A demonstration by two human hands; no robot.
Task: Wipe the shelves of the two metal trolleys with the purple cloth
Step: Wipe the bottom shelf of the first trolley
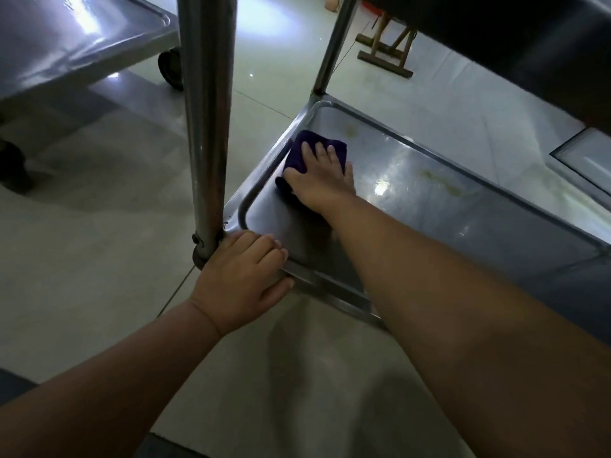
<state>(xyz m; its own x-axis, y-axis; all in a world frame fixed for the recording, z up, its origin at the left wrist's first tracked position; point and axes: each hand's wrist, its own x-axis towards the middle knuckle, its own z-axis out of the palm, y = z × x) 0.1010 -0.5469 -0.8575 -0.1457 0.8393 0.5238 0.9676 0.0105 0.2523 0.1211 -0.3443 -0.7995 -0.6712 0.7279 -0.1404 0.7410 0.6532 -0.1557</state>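
The right hand [319, 180] lies flat, fingers straight and spread, pressing the purple cloth [299, 150] onto the lower shelf [429, 200] of the near trolley, at the centre of the frame close to the shelf's left rim. The steel tray is glossy, with glare spots and yellowish streaks [443, 181] (faint, towards the right). The left hand [238, 282] grips the shelf's near corner rim, fingers curled over it, just beside the upright post [205, 127]. The second trolley [66, 44] stands at upper left, one black wheel [170, 69] showing. Pale, shiny floor tiles [99, 242] surround both; a wooden stand [386, 51] sits at the top.
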